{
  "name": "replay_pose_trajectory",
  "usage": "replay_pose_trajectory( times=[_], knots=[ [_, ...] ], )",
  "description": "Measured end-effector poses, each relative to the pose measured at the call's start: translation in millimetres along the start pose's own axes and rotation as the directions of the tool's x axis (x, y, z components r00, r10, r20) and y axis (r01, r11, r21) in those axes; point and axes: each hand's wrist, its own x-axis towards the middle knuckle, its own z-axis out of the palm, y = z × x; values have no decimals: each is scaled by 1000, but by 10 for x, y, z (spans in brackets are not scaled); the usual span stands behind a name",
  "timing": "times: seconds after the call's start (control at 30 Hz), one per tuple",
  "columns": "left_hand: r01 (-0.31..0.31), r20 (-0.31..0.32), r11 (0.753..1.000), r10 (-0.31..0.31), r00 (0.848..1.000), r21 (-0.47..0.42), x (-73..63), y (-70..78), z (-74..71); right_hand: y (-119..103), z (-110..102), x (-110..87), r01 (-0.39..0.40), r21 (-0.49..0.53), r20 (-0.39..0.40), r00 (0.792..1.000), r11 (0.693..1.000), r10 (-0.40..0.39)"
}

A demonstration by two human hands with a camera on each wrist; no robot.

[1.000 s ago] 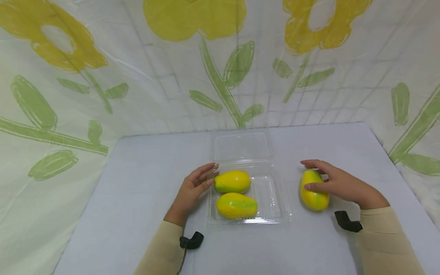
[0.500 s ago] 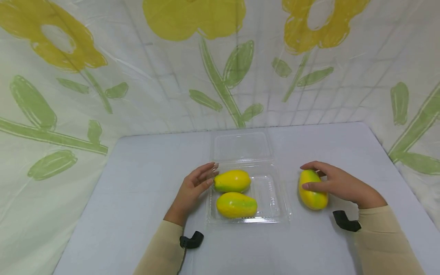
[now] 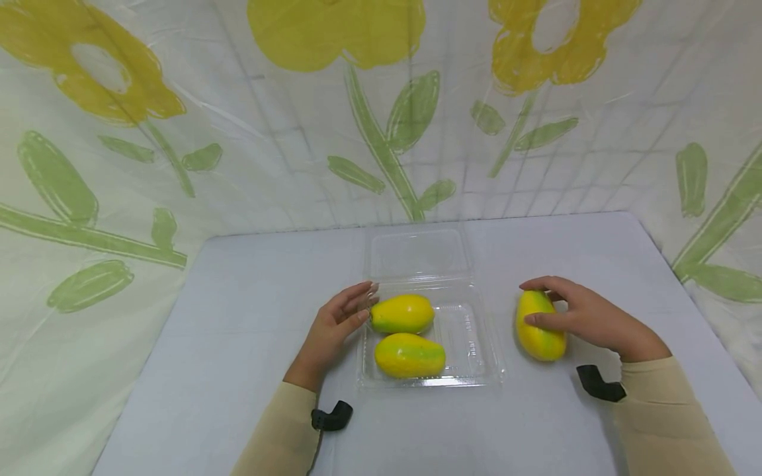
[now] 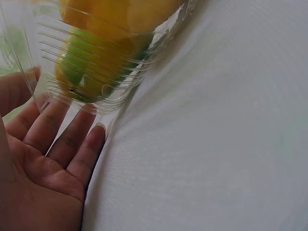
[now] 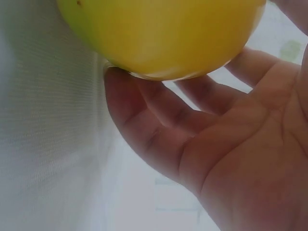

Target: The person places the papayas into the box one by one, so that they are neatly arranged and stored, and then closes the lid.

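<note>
Right hand point(image 3: 595, 322) curled round a yellow-green fruit point(image 3: 543, 340), thumb over the top and fingers bent about the far end and side; fruit on or just above the table point(image 3: 250, 317), impossible to tell which, and well apart from the clear container point(image 3: 461, 382) to the left. Left hand point(image 3: 327, 330) with fingers loosely extended, touching the container's left wall, gripping no fruit. Inside, toward that wall, a far fruit point(image 3: 403, 313) and a near fruit point(image 3: 411, 356) side by side; lid point(image 3: 419, 254) laid back behind. For a sure hold, best to wrap the fullest part rather than one end, because of probably slippery, glossy skin. Squeeze just enough to prevent rolling; lift before any sideways motion, to avoid dragging. Press the wall lightly: thin-looking plastic, likely to bend or slide under a hard push.
</note>
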Motion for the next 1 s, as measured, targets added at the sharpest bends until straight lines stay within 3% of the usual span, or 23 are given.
replay_pose_trajectory(
  times=[1.0],
  knots=[
    [4, -4, 1000, -4, 1000, 26, -4, -11, -1, -142, -43, -39, 134, 70, -149, 981, 989, -122]
  ],
)
